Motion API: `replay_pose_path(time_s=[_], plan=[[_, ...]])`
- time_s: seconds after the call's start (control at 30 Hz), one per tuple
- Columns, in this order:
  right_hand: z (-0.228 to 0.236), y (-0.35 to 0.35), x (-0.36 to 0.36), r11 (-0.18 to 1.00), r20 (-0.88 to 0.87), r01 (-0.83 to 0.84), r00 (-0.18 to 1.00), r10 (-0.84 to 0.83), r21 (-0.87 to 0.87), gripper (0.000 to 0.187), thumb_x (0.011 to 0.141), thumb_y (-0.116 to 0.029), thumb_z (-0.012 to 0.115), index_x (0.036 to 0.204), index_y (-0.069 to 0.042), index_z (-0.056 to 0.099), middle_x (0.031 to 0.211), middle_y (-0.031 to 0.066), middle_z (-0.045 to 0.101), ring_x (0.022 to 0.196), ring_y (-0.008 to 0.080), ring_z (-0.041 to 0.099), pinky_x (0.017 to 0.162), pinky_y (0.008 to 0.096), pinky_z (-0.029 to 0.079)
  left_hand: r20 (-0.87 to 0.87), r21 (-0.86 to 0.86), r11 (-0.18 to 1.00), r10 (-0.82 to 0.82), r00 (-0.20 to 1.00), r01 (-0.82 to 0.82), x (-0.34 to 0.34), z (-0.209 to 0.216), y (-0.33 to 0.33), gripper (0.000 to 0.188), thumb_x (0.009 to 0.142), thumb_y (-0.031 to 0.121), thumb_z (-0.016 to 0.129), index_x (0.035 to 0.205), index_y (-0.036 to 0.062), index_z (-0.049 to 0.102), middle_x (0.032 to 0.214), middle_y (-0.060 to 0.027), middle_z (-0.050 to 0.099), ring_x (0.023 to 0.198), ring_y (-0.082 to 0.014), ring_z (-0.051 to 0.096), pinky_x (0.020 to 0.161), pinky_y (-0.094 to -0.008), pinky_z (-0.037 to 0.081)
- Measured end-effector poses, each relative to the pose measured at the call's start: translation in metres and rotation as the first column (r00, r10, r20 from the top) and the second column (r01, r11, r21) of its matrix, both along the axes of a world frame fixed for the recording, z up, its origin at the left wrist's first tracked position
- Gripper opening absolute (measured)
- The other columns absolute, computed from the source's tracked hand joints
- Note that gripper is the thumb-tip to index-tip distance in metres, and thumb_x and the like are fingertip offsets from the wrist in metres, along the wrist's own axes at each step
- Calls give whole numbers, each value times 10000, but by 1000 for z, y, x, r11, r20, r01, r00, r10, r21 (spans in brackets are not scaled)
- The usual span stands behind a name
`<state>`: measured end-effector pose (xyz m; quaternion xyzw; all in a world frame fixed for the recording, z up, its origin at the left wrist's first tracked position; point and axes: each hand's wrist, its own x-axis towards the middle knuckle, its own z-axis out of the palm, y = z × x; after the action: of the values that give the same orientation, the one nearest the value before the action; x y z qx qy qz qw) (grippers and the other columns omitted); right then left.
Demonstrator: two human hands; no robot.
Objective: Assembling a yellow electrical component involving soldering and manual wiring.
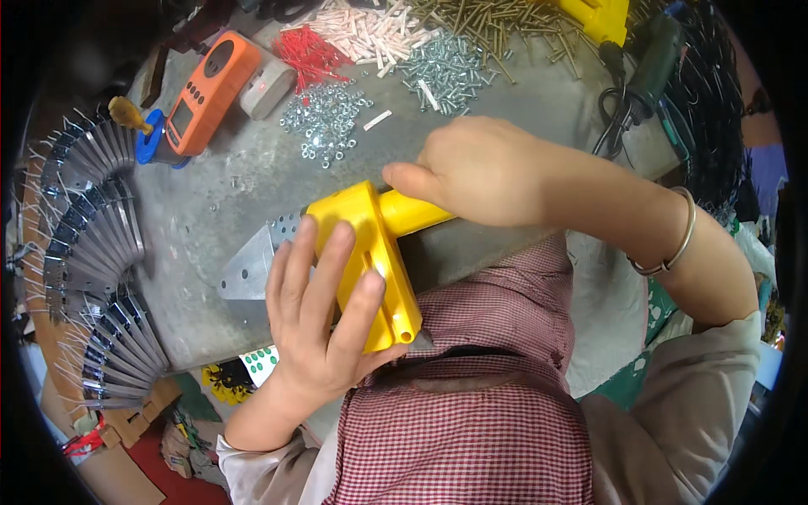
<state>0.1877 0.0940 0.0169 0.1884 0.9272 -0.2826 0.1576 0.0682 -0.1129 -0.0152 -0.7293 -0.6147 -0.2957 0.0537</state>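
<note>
A yellow plastic housing with a round handle lies tilted across the near edge of the grey worktable, close to my body. My right hand is closed over the handle, its fingertips hidden beneath. Against the housing's left face and lower end, my left hand holds it with fingers stretched along it and the thumb partly hidden under the end. A tapered grey metal plate with holes sticks out to the left from behind the housing, partly covered by my left fingers.
Nuts, screws, red plugs, pale plugs and brass-coloured screws lie in piles at the back. An orange meter stands far left. Stacked metal blades with wires line the left edge. A corded tool lies far right.
</note>
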Motion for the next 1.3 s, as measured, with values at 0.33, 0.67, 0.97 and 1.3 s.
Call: replay_pose_path(time_s=[0.33,0.67,0.97,1.3], plan=[[-3,-5,1,951,-4,-275,961,278,143,294,917,-271,439,1088,-111,617,862,132,667,822,323,662,714,446,520,-200,-230,972,-9,980,-38,0,5,-1,762,806,646,521,1342,108,465,1400,-263,366,1293,-463,349,1032,-540,322],[6,20,-29,893,311,175,949,-41,-415,551,930,-429,332,765,22,601,573,97,551,411,181,498,421,334,436,-160,76,997,3,987,9,-9,5,6,682,704,341,779,1221,-2,493,1229,-228,566,1132,-396,561,947,-476,446],[6,18,-27,908,344,216,935,-88,-358,507,947,-376,309,800,5,608,596,104,576,434,188,529,402,327,453,-115,-7,998,-56,992,55,-13,13,4,657,636,305,782,1196,47,554,1252,-184,569,1197,-372,517,980,-492,391],[22,-33,22,913,-426,89,900,98,398,262,847,-320,574,678,-123,610,571,70,581,556,227,616,499,365,464,-30,-121,984,130,991,-133,5,44,-8,879,733,699,537,1305,33,485,1317,-177,512,1234,-359,443,985,-493,312]])
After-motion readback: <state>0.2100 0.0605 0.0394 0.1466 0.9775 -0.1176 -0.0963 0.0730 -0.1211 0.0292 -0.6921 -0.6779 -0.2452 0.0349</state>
